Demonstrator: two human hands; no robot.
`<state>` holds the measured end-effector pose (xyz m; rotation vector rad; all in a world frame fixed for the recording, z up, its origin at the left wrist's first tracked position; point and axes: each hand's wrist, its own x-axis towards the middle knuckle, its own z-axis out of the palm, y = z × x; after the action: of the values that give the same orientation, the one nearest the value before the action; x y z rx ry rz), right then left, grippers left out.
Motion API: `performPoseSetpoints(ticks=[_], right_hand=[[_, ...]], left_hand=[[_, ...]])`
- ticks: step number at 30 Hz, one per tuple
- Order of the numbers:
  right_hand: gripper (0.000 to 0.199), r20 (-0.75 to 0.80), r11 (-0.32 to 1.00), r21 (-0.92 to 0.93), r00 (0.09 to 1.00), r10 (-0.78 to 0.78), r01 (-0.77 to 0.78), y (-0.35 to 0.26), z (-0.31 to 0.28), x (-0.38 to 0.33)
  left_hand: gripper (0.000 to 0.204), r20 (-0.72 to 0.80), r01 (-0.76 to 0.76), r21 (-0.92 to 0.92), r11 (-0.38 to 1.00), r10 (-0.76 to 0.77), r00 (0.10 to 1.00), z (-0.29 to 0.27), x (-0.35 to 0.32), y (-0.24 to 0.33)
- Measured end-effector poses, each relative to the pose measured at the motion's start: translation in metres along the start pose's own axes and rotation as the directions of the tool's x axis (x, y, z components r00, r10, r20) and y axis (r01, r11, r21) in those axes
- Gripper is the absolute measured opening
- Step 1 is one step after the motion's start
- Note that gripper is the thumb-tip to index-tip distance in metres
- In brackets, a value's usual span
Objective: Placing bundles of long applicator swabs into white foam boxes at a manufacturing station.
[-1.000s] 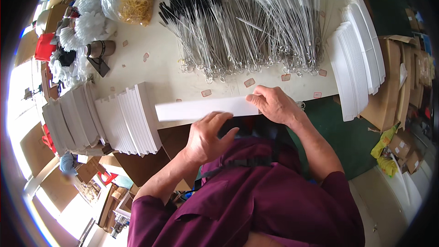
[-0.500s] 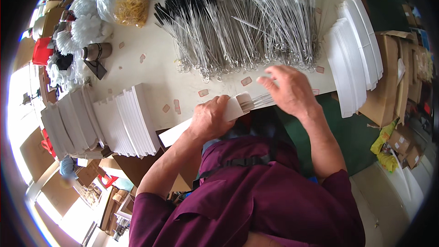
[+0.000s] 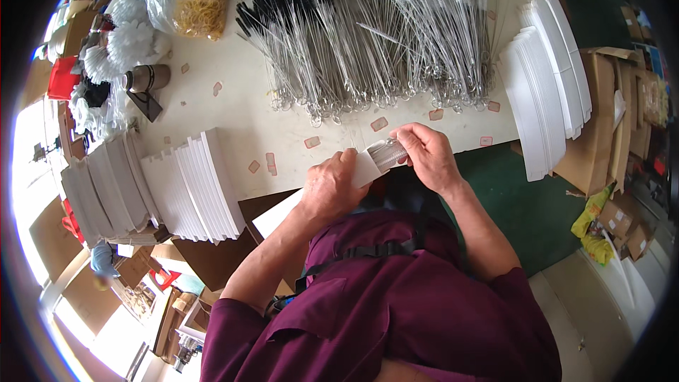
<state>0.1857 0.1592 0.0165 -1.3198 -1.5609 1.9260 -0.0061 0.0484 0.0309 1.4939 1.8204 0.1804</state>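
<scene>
- Long white paper sleeve (image 3: 322, 187), held at the table's near edge.
- White flat sleeves stacked at left (image 3: 194, 187) and at right (image 3: 544, 92).
- Small pinkish rectangular labels (image 3: 380, 124) lay scattered on the tabletop.
- Brown cartons (image 3: 608, 124) stood at right.

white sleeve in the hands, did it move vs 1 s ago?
Yes. The white sleeve lay level along the table edge; now it slants, far end under the left hand, which has shifted toward the right hand at its mouth.
</scene>
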Motion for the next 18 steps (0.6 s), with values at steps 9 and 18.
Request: performPoseSetpoints(ticks=[9,18], right_hand=[[0.023,0.015,0.992,0.126,1.0,0.015,-0.017,0.016,0.002,-0.009],[0.026,-0.079,0.999,0.014,0.996,0.051,-0.05,0.018,0.007,-0.007]], left_hand=[[0.052,-0.05,-0.015,0.026,1.0,0.016,0.999,0.005,-0.002,-0.003],[0.045,-0.096,-0.094,0.027,0.995,0.096,0.991,0.011,-0.003,-0.003]])
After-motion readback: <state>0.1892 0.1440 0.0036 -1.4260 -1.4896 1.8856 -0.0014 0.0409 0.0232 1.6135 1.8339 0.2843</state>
